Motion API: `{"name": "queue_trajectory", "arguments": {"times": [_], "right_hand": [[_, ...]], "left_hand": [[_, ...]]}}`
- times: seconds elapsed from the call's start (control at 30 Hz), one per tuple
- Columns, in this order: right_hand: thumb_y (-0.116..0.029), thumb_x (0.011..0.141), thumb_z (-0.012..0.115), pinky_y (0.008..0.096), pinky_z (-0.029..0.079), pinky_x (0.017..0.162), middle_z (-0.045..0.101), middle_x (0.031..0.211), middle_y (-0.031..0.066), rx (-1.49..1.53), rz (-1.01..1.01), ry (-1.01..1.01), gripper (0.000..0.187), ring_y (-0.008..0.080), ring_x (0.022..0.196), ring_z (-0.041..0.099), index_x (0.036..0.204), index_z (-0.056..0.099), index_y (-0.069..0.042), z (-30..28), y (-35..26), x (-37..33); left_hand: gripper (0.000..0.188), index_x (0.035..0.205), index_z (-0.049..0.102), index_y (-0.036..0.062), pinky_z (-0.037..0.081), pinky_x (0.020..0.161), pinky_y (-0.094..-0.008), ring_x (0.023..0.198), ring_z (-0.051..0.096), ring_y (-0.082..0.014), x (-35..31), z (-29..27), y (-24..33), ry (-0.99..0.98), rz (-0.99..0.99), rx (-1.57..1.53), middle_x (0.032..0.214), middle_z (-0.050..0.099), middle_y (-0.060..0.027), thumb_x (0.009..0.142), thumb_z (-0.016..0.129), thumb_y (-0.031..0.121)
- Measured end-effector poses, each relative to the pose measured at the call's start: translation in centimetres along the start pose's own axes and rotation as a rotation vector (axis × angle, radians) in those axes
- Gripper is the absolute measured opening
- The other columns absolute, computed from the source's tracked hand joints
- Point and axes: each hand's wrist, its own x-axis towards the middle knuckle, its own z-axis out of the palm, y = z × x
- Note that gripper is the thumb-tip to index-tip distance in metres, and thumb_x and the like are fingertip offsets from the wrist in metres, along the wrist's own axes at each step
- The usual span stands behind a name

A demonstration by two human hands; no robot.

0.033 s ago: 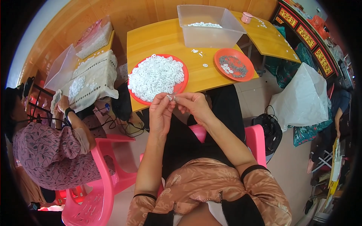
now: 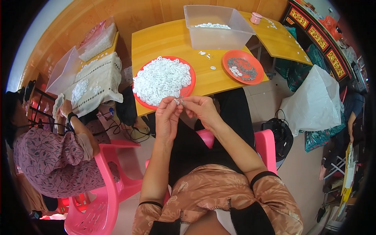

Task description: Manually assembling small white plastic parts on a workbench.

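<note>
My left hand (image 2: 166, 117) and my right hand (image 2: 201, 111) meet fingertip to fingertip just in front of the yellow table (image 2: 156, 39). Both pinch one small white ring (image 2: 177, 102) between them. Directly behind my fingers is a red plate (image 2: 188, 90) heaped with white rings (image 2: 162, 78). To its right, an orange plate (image 2: 250, 80) carries small grey metal pieces and a few white rings.
A clear plastic bin (image 2: 217, 35) with white rings stands at the table's back. Another person (image 2: 55, 156) sits on a pink chair (image 2: 105, 188) at the left, beside a cloth-covered table (image 2: 98, 82). A white bag (image 2: 313, 103) lies on the floor at the right.
</note>
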Motion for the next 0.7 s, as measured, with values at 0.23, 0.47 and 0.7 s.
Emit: {"name": "queue_trajectory", "arguments": {"times": [0.23, 0.47, 0.7], "right_hand": [[-0.006, 0.082, 0.063, 0.0177, 0.039, 0.05, 0.059, 0.07, 0.0019, 0.098, -0.061, 0.025, 0.018, 0.006, 0.055, 0.05, 0.096, 0.063, 0.004, 0.1, 0.2, 0.3], [-0.004, 0.081, 0.063, 0.0189, 0.04, 0.051, 0.061, 0.077, 0.003, 0.276, -0.033, 0.069, 0.021, 0.0056, 0.058, 0.05, 0.1, 0.062, 0.003, -0.4, -0.7, 0.3], [-0.004, 0.08, 0.064, 0.0187, 0.039, 0.05, 0.061, 0.076, 0.0029, 0.25, -0.035, 0.065, 0.021, 0.0053, 0.057, 0.05, 0.1, 0.062, 0.003, -0.4, -0.3, 0.4]], "left_hand": [[0.011, 0.097, 0.055, 0.0024, 0.048, 0.07, -0.0218, 0.074, 0.059, -0.0113, -0.1, 0.5, -0.3, 0.031, 0.008, 0.045, 0.084, 0.062, -0.0062, 0.086, 0.056, 0.005], [0.013, 0.097, 0.057, 0.0014, 0.049, 0.067, -0.022, 0.07, 0.061, -0.0122, -0.3, 0.8, -0.7, 0.17, 0.13, 0.305, 0.083, 0.063, -0.0063, 0.085, 0.058, 0.004], [0.013, 0.097, 0.058, -0.0002, 0.048, 0.065, -0.0212, 0.07, 0.061, -0.012, -0.4, 0.9, -0.9, 0.187, 0.143, 0.384, 0.083, 0.063, -0.0065, 0.084, 0.06, 0.004]]}}
